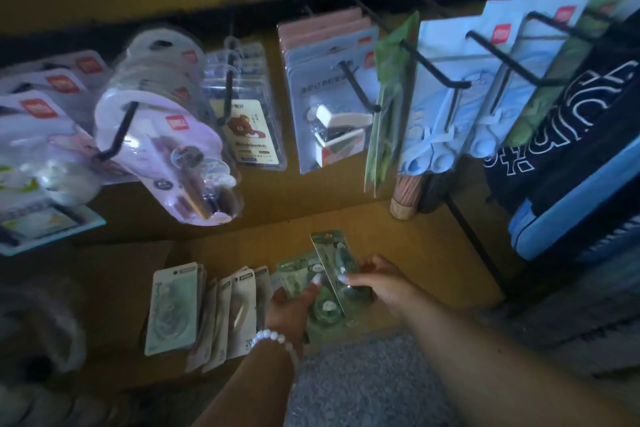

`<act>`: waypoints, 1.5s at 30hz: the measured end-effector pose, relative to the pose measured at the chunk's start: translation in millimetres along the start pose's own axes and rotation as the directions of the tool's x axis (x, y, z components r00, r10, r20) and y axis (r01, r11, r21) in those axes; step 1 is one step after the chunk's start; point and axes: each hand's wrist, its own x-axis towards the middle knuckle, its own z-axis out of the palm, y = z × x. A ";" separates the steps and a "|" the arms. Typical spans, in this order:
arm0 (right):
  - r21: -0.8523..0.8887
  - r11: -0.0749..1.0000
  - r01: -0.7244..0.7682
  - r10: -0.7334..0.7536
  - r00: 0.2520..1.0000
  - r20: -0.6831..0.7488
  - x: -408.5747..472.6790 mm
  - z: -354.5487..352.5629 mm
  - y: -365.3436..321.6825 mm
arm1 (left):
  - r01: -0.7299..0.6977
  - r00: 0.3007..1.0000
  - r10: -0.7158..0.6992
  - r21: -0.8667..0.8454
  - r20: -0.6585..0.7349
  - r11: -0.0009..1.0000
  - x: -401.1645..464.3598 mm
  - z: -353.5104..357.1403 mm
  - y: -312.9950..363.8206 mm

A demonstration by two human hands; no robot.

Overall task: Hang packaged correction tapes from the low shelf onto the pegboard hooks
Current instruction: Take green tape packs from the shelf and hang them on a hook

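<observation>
Left hand (294, 305), right hand (381, 282) grip green packs (334, 263) over wooden shelf (433, 253).

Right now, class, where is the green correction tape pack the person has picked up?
In the head view, low centre: the green pack is tilted between the left hand and right hand, above the low shelf.

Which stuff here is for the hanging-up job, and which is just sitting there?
For the job: green correction tape packs in both hands, left hand, right hand, packs waiting on the low shelf, black hooks.

Just there: bear card packs, stapler packs, blue packs.
</observation>
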 end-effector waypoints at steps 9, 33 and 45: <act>0.011 0.995 0.097 -0.098 0.991 0.096 -63.4 0.3 -30.8 | -0.164 0.986 0.163 0.062 0.024 0.985 -13.0 -12.5 10.3; 0.228 0.860 0.456 -0.496 0.852 0.168 -246.7 -45.9 -124.4 | -0.615 0.710 0.619 -0.132 0.334 0.777 -281.2 14.4 139.3; 0.226 0.542 0.810 -0.806 0.577 -0.136 -318.9 -61.2 -242.3 | -0.779 0.526 0.801 -0.218 0.284 0.588 -354.5 27.2 252.7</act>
